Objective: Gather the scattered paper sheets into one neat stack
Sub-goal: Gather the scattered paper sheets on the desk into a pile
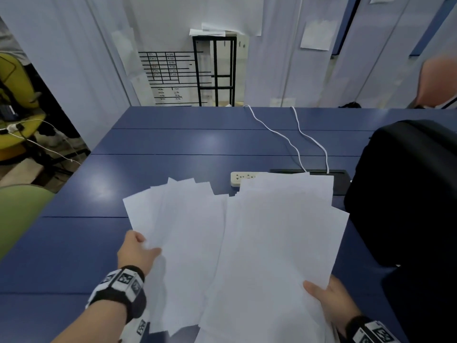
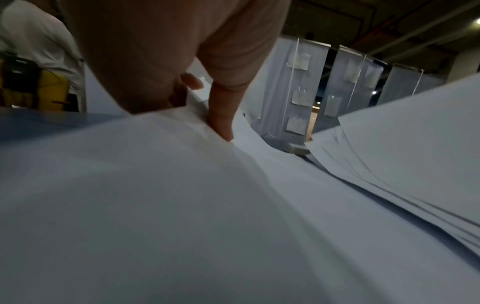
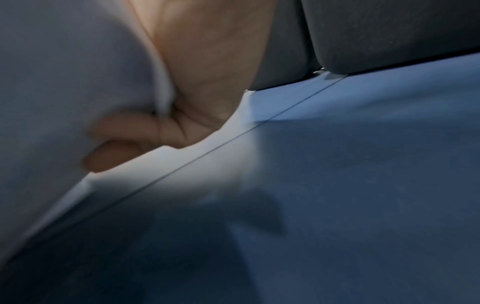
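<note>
The worktop (image 1: 173, 142) is a long run of dark blue panels with thin seams between them, catching a soft glare from the ceiling lights. Take the white power strip (image 1: 241, 179) as the marker: two white cables (image 1: 284, 137) run from beyond it back to the worktop's far edge, a black backpack (image 1: 405, 189) stands to its right, and the paper sheets (image 1: 247, 243) fan out loosely on its near side, their far corners covering part of the strip. The left hand (image 1: 137, 251) pinches the left edge of the fan, thumb on top; the right hand (image 1: 331, 298) grips the near right corner, thumb over the paper and fingers (image 3: 122, 127) curled beneath. Both bundles are lifted off the blue surface and overlap in the middle. Beyond the worktop stand pale partition panels (image 1: 284, 70) with notes pinned up, and a black metal rack (image 1: 215, 70). A yellow chair (image 1: 17, 95) sits far left of the strip.
</note>
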`<state>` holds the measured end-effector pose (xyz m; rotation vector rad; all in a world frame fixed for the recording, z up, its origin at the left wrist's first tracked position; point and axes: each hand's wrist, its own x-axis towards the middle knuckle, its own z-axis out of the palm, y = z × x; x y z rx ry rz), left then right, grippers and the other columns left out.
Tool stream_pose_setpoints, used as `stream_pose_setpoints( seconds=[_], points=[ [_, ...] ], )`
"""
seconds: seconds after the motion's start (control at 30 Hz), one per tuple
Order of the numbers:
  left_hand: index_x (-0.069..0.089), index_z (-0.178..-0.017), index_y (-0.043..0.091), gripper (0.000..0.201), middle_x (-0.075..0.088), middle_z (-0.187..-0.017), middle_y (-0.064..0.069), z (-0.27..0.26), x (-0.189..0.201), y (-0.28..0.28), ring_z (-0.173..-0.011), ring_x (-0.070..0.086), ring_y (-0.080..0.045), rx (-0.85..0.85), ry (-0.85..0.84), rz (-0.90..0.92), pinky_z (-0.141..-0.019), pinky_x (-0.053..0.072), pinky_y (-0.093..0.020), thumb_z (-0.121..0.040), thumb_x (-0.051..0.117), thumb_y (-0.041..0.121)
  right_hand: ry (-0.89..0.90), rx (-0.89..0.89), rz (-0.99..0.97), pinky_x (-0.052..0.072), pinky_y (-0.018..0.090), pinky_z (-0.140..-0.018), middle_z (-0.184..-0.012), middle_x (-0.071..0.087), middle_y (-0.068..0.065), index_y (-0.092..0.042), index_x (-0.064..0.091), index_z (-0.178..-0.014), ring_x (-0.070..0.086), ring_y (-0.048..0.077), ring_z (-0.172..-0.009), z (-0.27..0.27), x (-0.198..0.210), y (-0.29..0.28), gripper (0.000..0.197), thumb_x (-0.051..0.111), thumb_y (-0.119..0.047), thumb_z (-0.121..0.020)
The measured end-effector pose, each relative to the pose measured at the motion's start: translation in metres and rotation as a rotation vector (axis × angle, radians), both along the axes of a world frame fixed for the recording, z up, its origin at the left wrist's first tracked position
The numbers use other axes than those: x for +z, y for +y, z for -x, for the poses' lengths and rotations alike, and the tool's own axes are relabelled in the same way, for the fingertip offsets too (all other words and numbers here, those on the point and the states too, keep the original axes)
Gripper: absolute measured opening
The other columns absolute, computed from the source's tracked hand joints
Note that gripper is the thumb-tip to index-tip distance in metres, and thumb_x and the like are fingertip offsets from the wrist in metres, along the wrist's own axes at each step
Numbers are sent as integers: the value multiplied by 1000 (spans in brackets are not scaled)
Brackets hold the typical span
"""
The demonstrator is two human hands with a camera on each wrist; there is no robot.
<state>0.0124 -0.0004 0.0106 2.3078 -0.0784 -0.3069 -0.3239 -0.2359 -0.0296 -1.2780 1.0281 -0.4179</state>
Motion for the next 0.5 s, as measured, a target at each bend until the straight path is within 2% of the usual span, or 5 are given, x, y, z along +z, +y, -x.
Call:
stream_pose_setpoints(
  seconds=[0.1, 0.2, 0.37, 0.43, 0.5],
  points=[
    [39, -112, 12, 55, 61, -89, -11, -14, 17, 15, -84, 60, -31, 17, -47, 126, -78, 47, -40, -75, 79, 4, 27, 12, -24, 55, 18, -60, -91, 72, 3, -8, 65, -98, 68, 17, -83, -1, -3, -4, 24, 60, 11, -86],
    [36, -132, 16, 64, 68, -92, -11, -24, 38, 21, -86, 63, -31, -26, -74, 152, -79, 49, -41, -81, 74, 8, 48, 17, -69, 53, 25, -68, -95, 71, 5, -8, 64, -101, 66, 21, -88, -1, -8, -7, 22, 60, 9, -87],
    [64, -108, 8, 21, 68, -95, -12, -37, 62, 24, -88, 65, -29, -163, -220, 233, -75, 50, -34, -88, 64, 2, 60, -1, -195, 52, 31, -66, -95, 72, 8, -6, 65, -100, 67, 26, -89, 0, -12, -14, 17, 63, 5, -87],
    [64, -110, 9, 21, 67, -99, -10, -40, 83, 26, -84, 63, -22, -172, -242, 320, -69, 50, -26, -90, 61, 1, 62, 18, -226, 54, 30, -65, -95, 73, 10, -4, 65, -102, 68, 28, -89, -1, -13, -18, 20, 67, 4, -84],
    [64, -112, 13, 24, 67, -97, -7, -47, 99, 25, -77, 60, -14, -133, -355, 461, -73, 47, -26, -91, 61, 2, 65, 33, -261, 55, 33, -67, -98, 73, 15, -2, 66, -102, 68, 31, -91, -1, -13, -21, 25, 72, 4, -79]
  ],
)
